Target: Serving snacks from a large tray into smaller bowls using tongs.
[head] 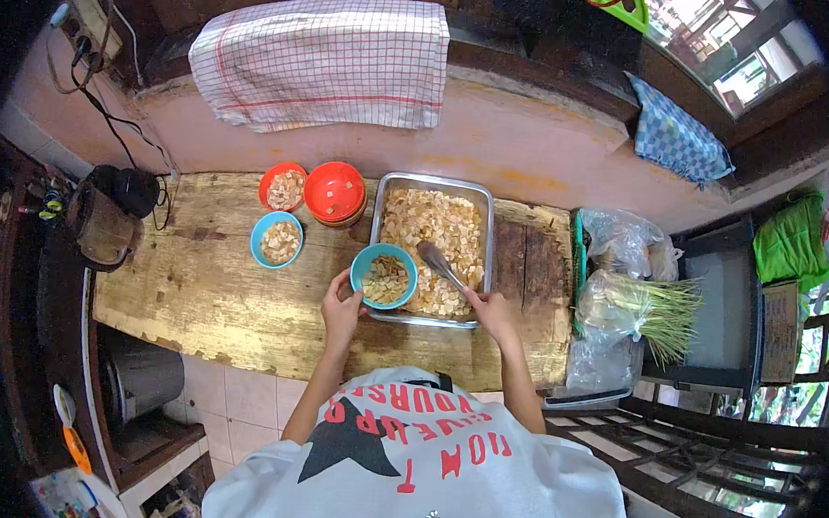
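Note:
My left hand grips the rim of a blue plastic bowl, partly filled with small pale cubes and held over the near left corner of a metal tray. In my right hand is the handle of a spoon, its bowl over the cubes that fill the tray. To the left, a second blue bowl and a small red bowl each hold similar cubes. Between them and the tray, a stack of bowls has a red one on top with a few cubes inside.
The wooden table meets a wall behind. A checked cloth hangs above it. At the right lie plastic bags with green stalks. A dark appliance and cables are at the left end.

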Action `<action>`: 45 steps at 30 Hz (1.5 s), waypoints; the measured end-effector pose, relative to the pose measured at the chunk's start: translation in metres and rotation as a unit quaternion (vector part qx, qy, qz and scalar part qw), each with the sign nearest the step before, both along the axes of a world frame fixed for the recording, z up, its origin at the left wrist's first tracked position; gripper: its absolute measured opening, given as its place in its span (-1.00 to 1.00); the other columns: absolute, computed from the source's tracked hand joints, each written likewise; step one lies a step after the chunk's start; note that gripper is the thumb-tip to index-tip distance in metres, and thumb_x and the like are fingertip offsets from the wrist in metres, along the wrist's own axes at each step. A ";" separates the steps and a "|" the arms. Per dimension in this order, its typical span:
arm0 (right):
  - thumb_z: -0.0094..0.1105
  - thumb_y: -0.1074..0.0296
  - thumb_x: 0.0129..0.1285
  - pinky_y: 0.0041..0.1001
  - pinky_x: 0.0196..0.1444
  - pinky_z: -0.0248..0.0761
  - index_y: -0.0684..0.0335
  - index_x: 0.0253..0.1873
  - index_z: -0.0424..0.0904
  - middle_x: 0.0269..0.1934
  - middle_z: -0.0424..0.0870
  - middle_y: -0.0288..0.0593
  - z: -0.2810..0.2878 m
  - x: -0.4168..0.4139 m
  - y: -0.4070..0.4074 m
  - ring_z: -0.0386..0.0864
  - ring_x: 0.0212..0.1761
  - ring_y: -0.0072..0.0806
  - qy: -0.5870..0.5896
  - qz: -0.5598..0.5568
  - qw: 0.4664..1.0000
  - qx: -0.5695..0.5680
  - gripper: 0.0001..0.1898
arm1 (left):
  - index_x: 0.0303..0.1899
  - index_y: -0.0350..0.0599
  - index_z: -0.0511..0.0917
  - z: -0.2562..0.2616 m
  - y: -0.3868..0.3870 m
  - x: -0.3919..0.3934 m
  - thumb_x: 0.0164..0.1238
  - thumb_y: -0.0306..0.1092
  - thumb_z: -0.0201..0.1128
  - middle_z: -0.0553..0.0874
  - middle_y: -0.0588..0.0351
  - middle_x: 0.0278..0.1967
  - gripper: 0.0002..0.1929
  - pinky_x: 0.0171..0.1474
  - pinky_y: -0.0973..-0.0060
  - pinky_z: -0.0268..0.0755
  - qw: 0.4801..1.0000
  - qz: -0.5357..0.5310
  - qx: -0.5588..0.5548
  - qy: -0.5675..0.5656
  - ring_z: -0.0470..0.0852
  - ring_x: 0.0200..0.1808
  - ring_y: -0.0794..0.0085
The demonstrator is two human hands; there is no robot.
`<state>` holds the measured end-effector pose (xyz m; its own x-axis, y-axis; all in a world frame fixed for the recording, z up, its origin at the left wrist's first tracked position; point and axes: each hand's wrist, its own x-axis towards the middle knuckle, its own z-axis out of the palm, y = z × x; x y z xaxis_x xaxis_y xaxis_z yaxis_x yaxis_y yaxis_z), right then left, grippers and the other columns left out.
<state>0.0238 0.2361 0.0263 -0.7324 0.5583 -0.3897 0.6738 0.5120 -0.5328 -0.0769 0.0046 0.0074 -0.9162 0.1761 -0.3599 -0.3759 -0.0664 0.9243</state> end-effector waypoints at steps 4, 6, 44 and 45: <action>0.00 -0.11 -0.01 -0.50 -0.65 0.24 0.41 -0.49 0.52 -0.78 0.41 -0.17 -0.023 -0.003 0.003 0.40 -0.72 -0.51 0.059 -0.023 0.996 -0.062 -0.46 | -0.04 -0.17 0.31 0.000 0.001 0.000 0.02 -0.54 0.07 0.44 0.12 -0.14 -0.62 -0.51 0.72 0.43 1.000 -0.002 -0.007 0.013 0.48 -0.30 0.56; 0.00 -0.10 0.00 -0.56 -0.71 0.16 0.38 -0.54 0.51 -0.81 0.35 -0.24 -0.025 0.001 0.006 0.31 -0.77 -0.58 0.066 -0.024 0.994 -0.088 -0.49 | -0.04 -0.15 0.31 -0.004 0.000 0.001 0.02 -0.54 0.06 0.44 0.13 -0.14 -0.62 -0.50 0.71 0.43 1.000 0.007 0.005 0.020 0.48 -0.29 0.55; -0.03 -0.21 -0.04 -0.65 -0.79 0.09 0.34 -0.54 0.48 -0.81 0.33 -0.27 -0.003 0.000 0.008 0.27 -0.82 -0.64 0.006 -0.057 0.980 -0.190 -0.43 | -0.05 -0.19 0.31 -0.003 0.001 0.002 0.01 -0.57 0.06 0.44 0.07 -0.14 -0.62 -0.53 0.69 0.44 1.000 0.002 0.003 0.010 0.47 -0.26 0.51; -0.01 -0.19 -0.04 -0.65 -0.81 0.05 0.33 -0.57 0.46 -0.82 0.31 -0.30 -0.009 0.000 0.008 0.23 -0.84 -0.65 0.027 -0.056 0.978 -0.201 -0.45 | -0.05 -0.20 0.31 -0.003 0.002 0.003 0.01 -0.57 0.06 0.44 0.07 -0.15 -0.62 -0.54 0.69 0.44 1.000 0.001 -0.003 0.018 0.48 -0.26 0.51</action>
<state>0.0239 0.2443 0.0178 -0.7008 0.4459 -0.5567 0.6789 0.1775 -0.7124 -0.0739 0.0064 0.0040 -0.9291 0.1728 -0.3270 -0.3415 -0.0618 0.9378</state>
